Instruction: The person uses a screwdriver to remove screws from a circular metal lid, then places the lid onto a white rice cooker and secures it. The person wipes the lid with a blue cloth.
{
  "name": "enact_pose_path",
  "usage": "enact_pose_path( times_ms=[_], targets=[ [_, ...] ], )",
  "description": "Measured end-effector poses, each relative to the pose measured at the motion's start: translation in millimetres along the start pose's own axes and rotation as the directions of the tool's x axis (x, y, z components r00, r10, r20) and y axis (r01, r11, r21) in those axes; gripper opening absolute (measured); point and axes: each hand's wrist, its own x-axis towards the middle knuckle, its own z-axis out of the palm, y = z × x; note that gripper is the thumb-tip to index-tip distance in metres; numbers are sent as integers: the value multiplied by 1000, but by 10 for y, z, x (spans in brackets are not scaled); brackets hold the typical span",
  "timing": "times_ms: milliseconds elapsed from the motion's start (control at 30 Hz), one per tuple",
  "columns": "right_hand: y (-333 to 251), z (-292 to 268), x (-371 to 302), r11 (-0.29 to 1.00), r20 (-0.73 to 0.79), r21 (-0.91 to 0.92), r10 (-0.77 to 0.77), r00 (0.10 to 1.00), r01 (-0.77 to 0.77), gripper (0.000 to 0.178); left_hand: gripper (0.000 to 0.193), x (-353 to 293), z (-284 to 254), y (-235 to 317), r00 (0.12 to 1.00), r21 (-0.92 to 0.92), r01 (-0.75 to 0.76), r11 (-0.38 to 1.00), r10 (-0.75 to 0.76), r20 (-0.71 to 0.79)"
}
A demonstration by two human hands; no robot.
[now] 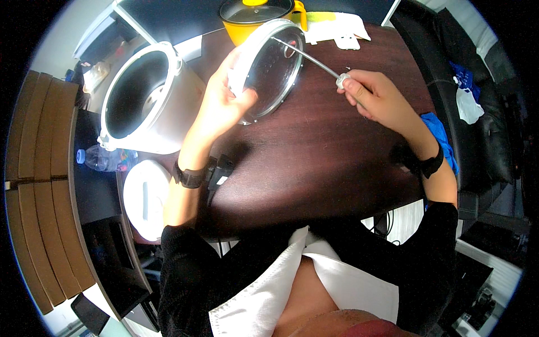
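A round lid (pixel 269 70) with a white rim and a shiny metal face sits in the upper centre of the frame, held tilted above the dark wooden counter (pixel 320 151). The left hand (pixel 224 104) grips its lower left edge, fingers (pixel 236 67) curled over the white rim and thumb pressed against the metal face. The right hand (pixel 373 95), to the right of the lid, is clenched around the white handle of a thin metal rod (pixel 306 56); the rod runs up and left across the lid's face, its tip near the lid's upper rim. Whether the tip touches the lid cannot be told. Behind the lid, at the top edge, stands a yellow pot (pixel 247 22) with a glass cover. In the upper left stands an open silver cooker body (pixel 149 98) with a dark inner bowl. Below it lie a clear plastic bottle (pixel 104 159) and a white round cover (pixel 146 199). A blue cloth (pixel 441 137) lies at the counter's right edge.
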Motion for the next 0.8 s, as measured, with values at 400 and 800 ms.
enact_pose_path(
  times_ms=[400, 800],
  targets=[
    [-231, 106, -254, 770, 217, 533, 278, 936, -352, 41, 68, -1, -1, 15, 998, 47, -42, 998, 40, 47],
    [-183, -37, -283, 810, -283, -564, -373, 884, 161, 32, 64, 2, 10, -8, 997, 21, -73, 997, 72, 23]
  ],
)
